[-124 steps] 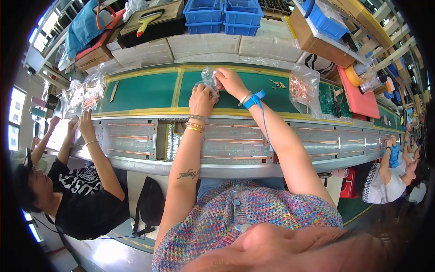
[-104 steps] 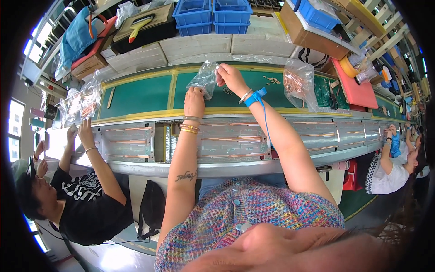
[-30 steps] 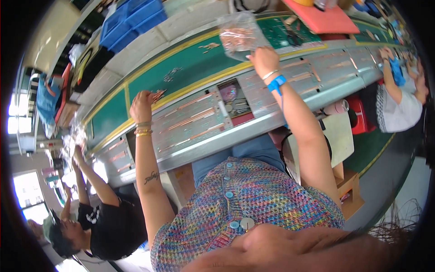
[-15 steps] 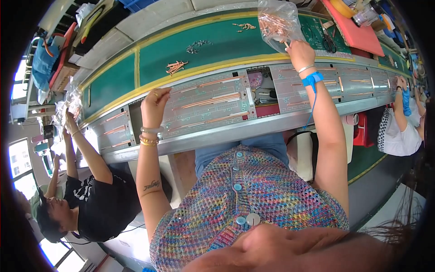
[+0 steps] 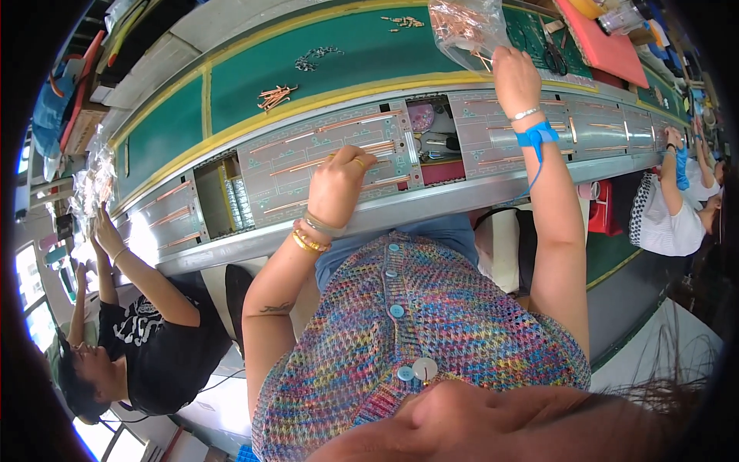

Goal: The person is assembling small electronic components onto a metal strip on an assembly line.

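Note:
My left hand (image 5: 336, 187) is closed, fingertips pinched together low over a grey panel (image 5: 265, 173) with long copper rods lying in rows. Whatever those fingers hold, if anything, is too small to make out. Farther right, my right hand (image 5: 517, 81) has its fingers closed at the edge of a clear plastic bag (image 5: 462, 48). Copper pins fill this bag, and a few stick out at its mouth beside my fingers. A blue strap (image 5: 536, 135) circles my right wrist.
On the green bench top lie a pile of copper pins (image 5: 275, 96), small dark parts (image 5: 317, 57) and short brass-coloured pieces (image 5: 403, 22). Black scissors (image 5: 554, 60) lie near a red foam sheet (image 5: 604, 38). Co-workers sit at left (image 5: 154, 339) and right (image 5: 670, 212).
My left hand has moved right, from the panel's left end to the rods near its right side. My right hand stays at the bag, shifted slightly. The whole view has turned a little.

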Tool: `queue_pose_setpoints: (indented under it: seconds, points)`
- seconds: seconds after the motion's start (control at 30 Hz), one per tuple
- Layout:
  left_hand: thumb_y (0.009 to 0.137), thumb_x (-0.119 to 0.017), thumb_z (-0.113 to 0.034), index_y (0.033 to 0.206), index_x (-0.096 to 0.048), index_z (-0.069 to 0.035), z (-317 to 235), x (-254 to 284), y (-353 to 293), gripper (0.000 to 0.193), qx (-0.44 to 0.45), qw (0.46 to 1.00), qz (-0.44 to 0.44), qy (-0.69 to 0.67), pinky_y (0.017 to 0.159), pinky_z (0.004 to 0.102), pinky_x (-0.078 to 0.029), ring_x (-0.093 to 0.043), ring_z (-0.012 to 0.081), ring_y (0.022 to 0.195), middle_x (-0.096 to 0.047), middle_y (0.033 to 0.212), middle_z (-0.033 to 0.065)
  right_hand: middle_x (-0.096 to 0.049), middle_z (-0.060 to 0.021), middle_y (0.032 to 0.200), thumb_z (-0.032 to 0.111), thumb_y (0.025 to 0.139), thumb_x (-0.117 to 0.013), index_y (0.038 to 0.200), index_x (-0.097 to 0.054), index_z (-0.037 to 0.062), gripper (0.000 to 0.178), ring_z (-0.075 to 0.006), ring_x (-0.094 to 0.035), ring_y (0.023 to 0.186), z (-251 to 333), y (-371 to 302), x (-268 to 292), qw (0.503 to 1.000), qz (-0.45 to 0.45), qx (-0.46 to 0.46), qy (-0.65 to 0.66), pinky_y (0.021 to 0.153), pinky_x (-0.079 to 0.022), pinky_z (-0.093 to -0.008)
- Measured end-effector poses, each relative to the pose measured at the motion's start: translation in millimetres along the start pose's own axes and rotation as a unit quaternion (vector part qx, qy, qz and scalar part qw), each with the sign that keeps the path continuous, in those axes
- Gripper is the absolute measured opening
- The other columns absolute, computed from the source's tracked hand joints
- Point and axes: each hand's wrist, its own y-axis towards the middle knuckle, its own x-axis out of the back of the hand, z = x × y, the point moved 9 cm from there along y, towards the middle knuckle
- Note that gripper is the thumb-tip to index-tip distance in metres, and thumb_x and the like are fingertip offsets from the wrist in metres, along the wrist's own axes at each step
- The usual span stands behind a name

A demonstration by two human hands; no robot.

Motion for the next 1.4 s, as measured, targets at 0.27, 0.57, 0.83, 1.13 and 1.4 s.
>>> queue_pose_setpoints:
  seconds: [0.27,0.57,0.83,1.13,1.4]
  points:
    - [0.075,-0.065,-0.007,0.085,-0.066,-0.011,-3,-12,8,0.01,0.007,0.998,0.012,0.053,0.063,0.0336,-0.05,-0.06,0.0238,0.074,-0.06,0.083,0.003,-0.059,-0.0106,0.079,0.009,0.079,-0.06,0.082,-0.059,0.0071,0.004,-0.0306,-0.056,0.08,-13,-18,14,0.992,-0.042,-0.011,0.116,0.07,-0.046,-0.0404]
    - [0.075,-0.062,-0.005,0.088,-0.065,-0.01,-10,-19,8,0.014,-0.043,0.994,0.039,0.098,0.064,0.0327,-0.05,-0.059,0.0228,0.076,-0.059,0.086,0.0028,-0.058,-0.0098,0.082,0.009,0.079,-0.059,0.087,-0.06,0.0067,0.009,-0.0291,-0.054,0.083,-2,-20,-13,0.998,0.048,0.03,0.039,0.072,-0.047,-0.0393]
    - [0.074,-0.055,-0.002,0.118,-0.056,-0.008,-6,-7,-16,0.044,0.01,0.986,0.083,0.147,0.071,0.0338,-0.051,-0.054,0.0255,0.093,-0.049,0.107,0.0081,-0.057,-0.0085,0.081,0.008,0.079,-0.058,0.084,-0.063,0.0054,0.007,-0.0279,-0.054,0.082,-10,-25,37,0.998,-0.048,0.014,0.027,0.072,-0.046,-0.0363]
    - [0.076,-0.053,-0.005,0.122,-0.054,-0.005,-12,-21,-25,0.046,-0.021,0.973,0.096,0.211,0.077,0.0368,-0.049,-0.052,0.0261,0.092,-0.049,0.101,0.0086,-0.056,-0.0054,0.081,0.01,0.076,-0.062,0.087,-0.063,0.009,0.011,-0.0251,-0.053,0.081,103,-55,31,0.922,0.016,0.152,0.354,0.071,-0.046,-0.0354]
    - [0.072,-0.052,0.003,0.114,-0.059,-0.003,-5,-5,-7,0.043,0.012,0.988,0.129,0.078,0.076,0.0361,-0.048,-0.052,0.0277,0.09,-0.051,0.097,0.0087,-0.052,-0.0043,0.077,0.006,0.071,-0.065,0.085,-0.063,0.0076,0.015,-0.0226,-0.052,0.078,153,-53,12,0.904,0.01,0.253,0.344,0.067,-0.047,-0.0323]
